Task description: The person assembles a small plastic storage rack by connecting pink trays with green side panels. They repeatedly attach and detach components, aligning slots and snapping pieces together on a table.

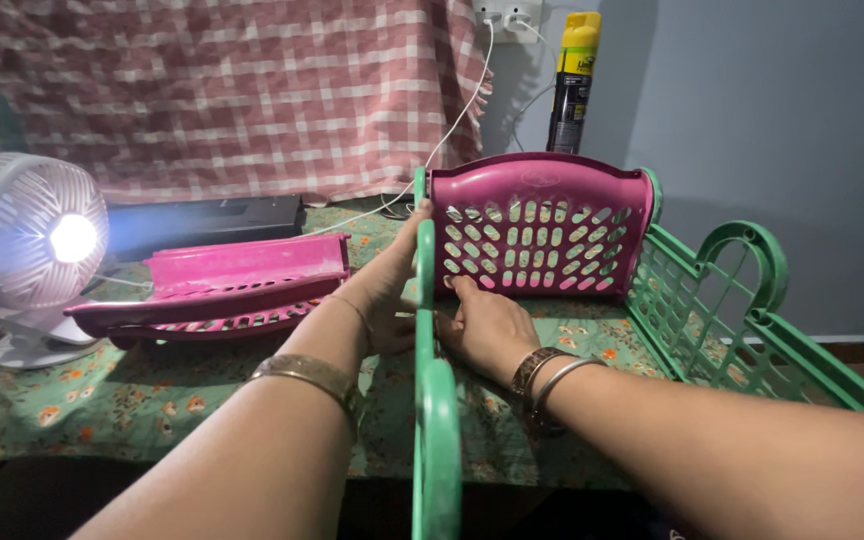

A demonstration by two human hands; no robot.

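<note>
**Both hands at the green/pink rack joint on a cloth-covered table**

Room: grey-blue wall point(782, 120) on the right side, w/ a white socket point(508, 17) at the top edge and a white cable point(449, 135) hanging down to the table. Behind the table, a red-and-white checked cloth point(222, 90) covers most of the back.

Surface: table under a green floral tablecloth point(112, 395), front edge dropping into dark at the bottom.

Things, big to small: green lattice panel point(712, 300) w/ arched top stands along the right, running toward the camera. Pink perforated panel point(537, 230) stands upright across the back, between it and a narrow green upright panel point(425, 380) seen edge-on at centre. More pink rack pieces point(222, 285) lie stacked flat at left, well apart from the upright one. White desk fan point(22, 240) w/ a bright light in the middle sits far left. Dark flat box point(202, 220) behind the pink stack. Yellow-capped spray can point(574, 85) stands against the wall.

Hands: left hand point(382, 290), bangle on wrist, fingers curled round the green upright near the top, thumb on its edge beside the pink panel's corner. Right hand point(487, 325), bangles too, fingers loosely bent, fingertips pressed at the pink panel's lower left corner where it meets the green upright; can't tell if it actually grips anything.
</note>
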